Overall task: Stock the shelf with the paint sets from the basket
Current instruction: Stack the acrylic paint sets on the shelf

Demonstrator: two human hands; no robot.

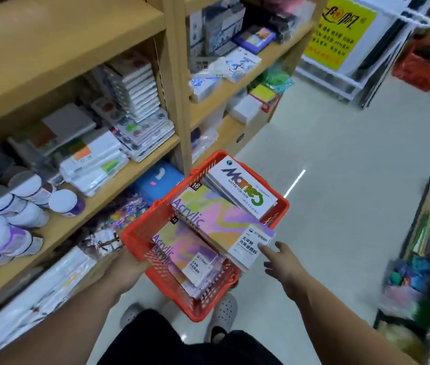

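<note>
Three kinds of paint sets sit in the red plastic mesh basket [129,237]: white watercolour boxes [240,191] tilted at the far rim, a large pastel Acrylic box [208,214] under them, and smaller Acrylic boxes [182,256] nearest. Left hand [125,270] carries the basket at its left wall; fingers hidden, can't tell the grip. Right hand [285,267] is spread wide and holds nothing, index tip at the large box's near corner. Risk: pulling that box drags the watercolour boxes overboard or tips the basket. Light wooden shelf [119,180] is crowded with white jars [32,185] and flat white packs [95,159].
</note>
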